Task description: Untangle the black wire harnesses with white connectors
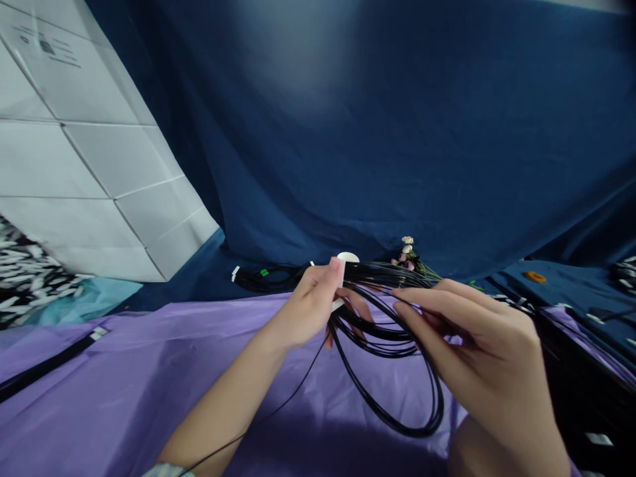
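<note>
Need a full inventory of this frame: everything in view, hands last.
coil: 1, black cable, held between both hands
loose cables: several, black with white plug and green tags, behind the left hand
strip: 1, black with white end, far left on the purple cloth
cable pile: 1, black, right edge
disc: 1, white, behind the left thumb
flowers: small bunch, white and pink, behind the coil
ring: 1, orange, right, on blue fabric
purple cloth: 1, purple, front
backdrop: 1, dark blue, rear
panels: several, white, upper left
left hand: 1, gripping the coil
right hand: 1, fingers over the coil's strands, grip hidden
</note>
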Available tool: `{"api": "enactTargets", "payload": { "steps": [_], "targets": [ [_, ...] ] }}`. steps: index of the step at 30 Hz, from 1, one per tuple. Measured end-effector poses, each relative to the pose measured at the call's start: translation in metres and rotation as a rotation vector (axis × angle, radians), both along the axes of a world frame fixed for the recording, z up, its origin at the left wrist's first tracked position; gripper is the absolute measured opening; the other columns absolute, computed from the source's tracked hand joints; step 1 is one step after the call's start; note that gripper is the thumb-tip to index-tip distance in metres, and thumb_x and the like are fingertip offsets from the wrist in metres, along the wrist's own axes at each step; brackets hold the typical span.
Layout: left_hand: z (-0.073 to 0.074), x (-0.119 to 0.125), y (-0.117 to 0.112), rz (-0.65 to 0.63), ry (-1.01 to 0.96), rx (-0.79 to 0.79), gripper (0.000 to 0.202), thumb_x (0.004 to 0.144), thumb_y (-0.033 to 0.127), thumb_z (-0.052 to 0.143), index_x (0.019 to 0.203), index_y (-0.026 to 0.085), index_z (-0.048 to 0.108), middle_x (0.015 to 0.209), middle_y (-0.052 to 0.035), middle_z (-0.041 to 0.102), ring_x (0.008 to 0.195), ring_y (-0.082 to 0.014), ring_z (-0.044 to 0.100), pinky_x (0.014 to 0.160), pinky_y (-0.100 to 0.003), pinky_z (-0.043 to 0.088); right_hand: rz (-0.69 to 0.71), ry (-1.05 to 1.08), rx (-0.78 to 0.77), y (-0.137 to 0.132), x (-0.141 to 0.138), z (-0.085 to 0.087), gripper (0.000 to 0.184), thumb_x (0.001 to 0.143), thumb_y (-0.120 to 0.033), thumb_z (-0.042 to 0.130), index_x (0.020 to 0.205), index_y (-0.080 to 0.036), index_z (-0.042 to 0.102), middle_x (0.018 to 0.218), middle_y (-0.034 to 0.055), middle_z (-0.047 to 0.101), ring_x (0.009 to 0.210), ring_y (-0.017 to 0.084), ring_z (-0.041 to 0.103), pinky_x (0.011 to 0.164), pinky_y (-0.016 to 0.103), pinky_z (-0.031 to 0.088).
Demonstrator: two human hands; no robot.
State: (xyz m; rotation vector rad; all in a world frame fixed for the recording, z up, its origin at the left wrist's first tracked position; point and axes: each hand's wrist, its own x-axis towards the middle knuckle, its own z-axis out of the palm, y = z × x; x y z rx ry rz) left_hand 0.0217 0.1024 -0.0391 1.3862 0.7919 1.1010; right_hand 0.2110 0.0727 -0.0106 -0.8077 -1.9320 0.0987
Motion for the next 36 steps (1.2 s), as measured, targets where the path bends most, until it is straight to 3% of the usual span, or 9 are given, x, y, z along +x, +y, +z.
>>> {"api": "enactTargets", "payload": {
  "steps": [5, 16, 20, 29, 36],
  "targets": [
    [0.002, 0.002, -0.003, 0.002, 0.058, 0.016, 0.072, 0.087, 0.071, 0.033, 0.072, 0.01, 0.068, 0.077, -0.0123, 0.071, 0.051, -0.0172, 0.066, 0.026, -0.018, 0.038, -0.004, 0.03, 0.073, 0.004, -0.006, -0.009, 0.021, 0.082, -0.006, 0.066, 0.097, -0.021, 0.071, 0.078, 0.0004, 0.063, 0.063, 0.009, 0.059, 0.056, 0.022, 0.047],
    [0.002, 0.006, -0.004, -0.027, 0.018, 0.038, 0.071, 0.092, 0.065, 0.03, 0.064, 0.011, 0.068, 0.071, -0.0106, 0.07, 0.053, -0.0118, 0.063, 0.036, -0.015, 0.042, -0.028, -0.063, 0.256, 0.004, -0.014, -0.012, 0.025, 0.081, -0.006, 0.068, 0.102, -0.021, 0.067, 0.08, 0.001, 0.068, 0.062, 0.012, 0.064, 0.061, 0.024, 0.053],
    [0.0, 0.006, -0.003, -0.016, -0.001, -0.005, 0.07, 0.089, 0.068, 0.033, 0.068, 0.011, 0.069, 0.07, -0.0107, 0.069, 0.049, -0.0134, 0.062, 0.029, -0.015, 0.037, -0.056, -0.075, 0.299, 0.007, -0.017, -0.017, 0.024, 0.081, -0.006, 0.066, 0.101, -0.019, 0.067, 0.081, 0.0019, 0.069, 0.063, 0.013, 0.066, 0.067, 0.026, 0.055],
    [0.001, 0.007, -0.005, -0.028, -0.021, -0.027, 0.07, 0.086, 0.072, 0.035, 0.067, 0.012, 0.065, 0.067, -0.0101, 0.068, 0.049, -0.0152, 0.063, 0.026, -0.017, 0.037, -0.068, -0.039, 0.322, 0.009, -0.019, -0.022, 0.028, 0.082, -0.006, 0.066, 0.105, -0.022, 0.066, 0.088, 0.0022, 0.07, 0.068, 0.015, 0.067, 0.07, 0.027, 0.053],
    [0.002, 0.005, -0.006, 0.011, 0.005, 0.011, 0.067, 0.088, 0.07, 0.035, 0.071, 0.013, 0.065, 0.062, -0.006, 0.066, 0.041, -0.0108, 0.056, 0.029, -0.017, 0.037, -0.088, -0.134, 0.286, 0.012, -0.021, -0.02, 0.013, 0.084, -0.012, 0.065, 0.094, -0.019, 0.064, 0.077, 0.0004, 0.065, 0.062, 0.01, 0.061, 0.063, 0.022, 0.047]
  ]
}}
